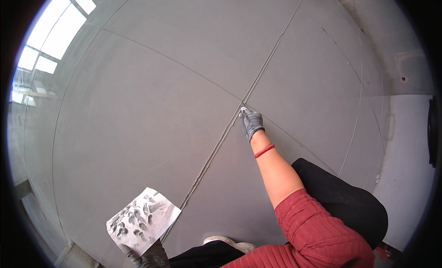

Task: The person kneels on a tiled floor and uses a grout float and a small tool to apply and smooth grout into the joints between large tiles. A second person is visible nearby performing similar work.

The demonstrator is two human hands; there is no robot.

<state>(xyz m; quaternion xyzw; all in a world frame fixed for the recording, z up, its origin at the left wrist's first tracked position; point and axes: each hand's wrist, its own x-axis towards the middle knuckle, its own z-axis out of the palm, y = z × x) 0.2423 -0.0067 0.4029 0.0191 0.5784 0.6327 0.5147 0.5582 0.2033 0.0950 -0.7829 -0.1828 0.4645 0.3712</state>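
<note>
In a grey glove, my left hand (149,258) grips the lower edge of a sheet of white paper (159,222) at the lower left. Several smeared dabs of grey paste (140,212) cover the paper. My right hand (252,122), also gloved, is closed and reaches out to the crossing of two tile joints. A small dark tip (242,104) shows at its fingertips, touching the joint; the rest of what it holds is hidden. A raised double bead of grey grout (216,148) runs along both sides of the long joint, above and below that hand.
Large glossy grey floor tiles (138,120) spread around me, with thin joints between them. Windows (60,31) reflect at the upper left. A pale panel (410,166) and a rough wall base (386,47) lie on the right. My shoe (228,242) rests on the tiles.
</note>
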